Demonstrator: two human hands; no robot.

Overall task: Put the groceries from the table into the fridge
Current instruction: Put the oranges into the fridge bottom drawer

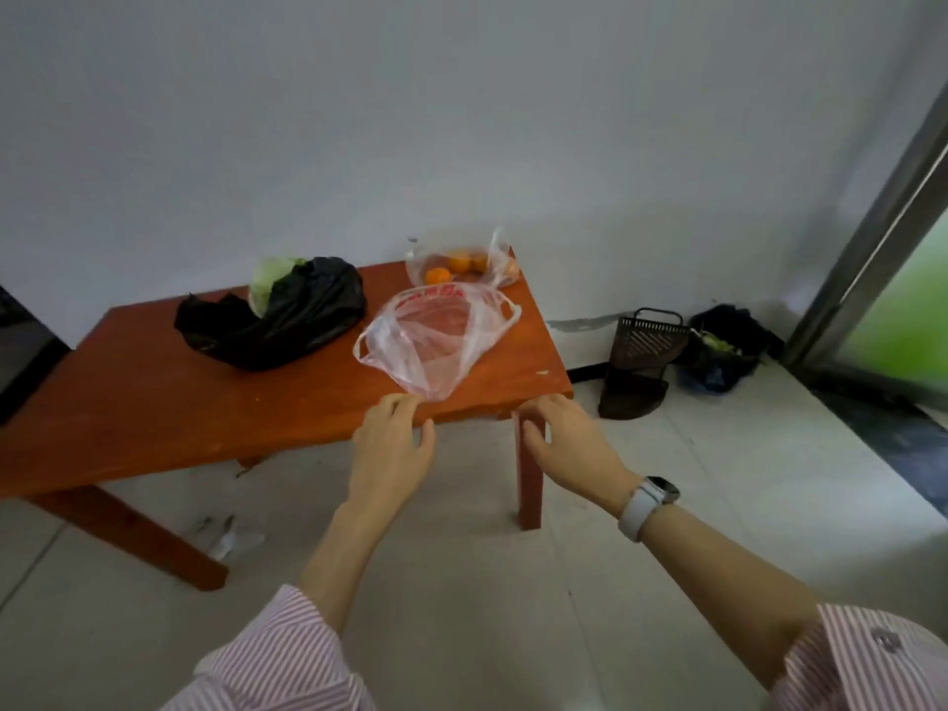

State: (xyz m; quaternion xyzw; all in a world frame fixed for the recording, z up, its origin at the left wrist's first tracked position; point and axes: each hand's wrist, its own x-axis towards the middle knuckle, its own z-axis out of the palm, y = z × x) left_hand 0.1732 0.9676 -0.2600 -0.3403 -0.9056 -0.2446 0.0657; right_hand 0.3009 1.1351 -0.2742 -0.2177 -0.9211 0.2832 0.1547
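Note:
A low red-brown wooden table (154,392) stands against the white wall. On it lies an empty clear plastic bag with red print (436,336), near the front right corner. Behind it sits a clear bag of oranges (456,266). To the left, a black plastic bag (287,320) holds a pale green cabbage (269,279). My left hand (392,443) hovers at the table's front edge just below the empty bag, fingers loosely curled and holding nothing. My right hand (559,438), with a white watch on its wrist, hangs beside the table's corner, fingers relaxed. No fridge is in view.
A dark dustpan (641,356) leans against the wall right of the table, next to a black bin bag with scraps (723,346). A metal door frame (872,223) rises at the far right. A crumpled clear wrapper (231,538) lies on the tiled floor under the table.

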